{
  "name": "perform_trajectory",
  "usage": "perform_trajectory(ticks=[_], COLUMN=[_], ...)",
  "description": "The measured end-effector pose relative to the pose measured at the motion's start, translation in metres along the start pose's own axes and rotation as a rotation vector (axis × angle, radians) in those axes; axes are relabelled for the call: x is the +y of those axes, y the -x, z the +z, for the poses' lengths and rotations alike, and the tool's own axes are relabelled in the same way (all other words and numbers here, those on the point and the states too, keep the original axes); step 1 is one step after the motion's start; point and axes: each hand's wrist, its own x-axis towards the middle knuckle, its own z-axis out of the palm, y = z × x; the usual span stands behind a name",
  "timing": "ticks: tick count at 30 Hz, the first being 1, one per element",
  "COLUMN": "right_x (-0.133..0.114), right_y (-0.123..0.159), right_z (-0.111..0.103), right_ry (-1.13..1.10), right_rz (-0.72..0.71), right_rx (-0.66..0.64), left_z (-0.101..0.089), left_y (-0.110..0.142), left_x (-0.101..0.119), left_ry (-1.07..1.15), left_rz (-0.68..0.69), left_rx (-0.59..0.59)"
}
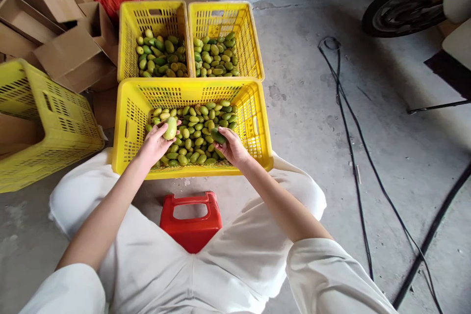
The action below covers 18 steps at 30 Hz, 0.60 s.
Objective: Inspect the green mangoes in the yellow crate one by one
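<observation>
Above the wide yellow slatted plastic crate, my left hand pinches a pale green oval fruit, its face upturned, apparently for viewing. My right hand grips a dark green oval fruit between thumb and fingers. Both sit low over the loose green fruits, probably to limit any drop.

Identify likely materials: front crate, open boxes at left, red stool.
Front crate: likely molded plastic, satin yellow; slotted walls, rounded rim.
Open boxes: brown corrugated cardboard probably, matte; creased folding flaps.
Red stool: probably hard plastic, glossy; bright highlights, molded handle opening.
</observation>
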Motion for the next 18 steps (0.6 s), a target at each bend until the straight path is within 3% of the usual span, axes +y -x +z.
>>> perform_trajectory(ticks=[7,18], right_x=[-0.002,0.001], right_y=[-0.002,-0.01], right_z=[-0.002,-0.009], right_ry=[0.087,-0.029], right_rz=[-0.096,0.073], right_rx=[-0.001,0.024], left_z=[-0.01,0.013], left_y=[-0.005,0.005], left_x=[-0.009,0.003], left_ry=[-0.047,0.094], left_rz=[0.025,-0.085], left_rx=[-0.07,0.112])
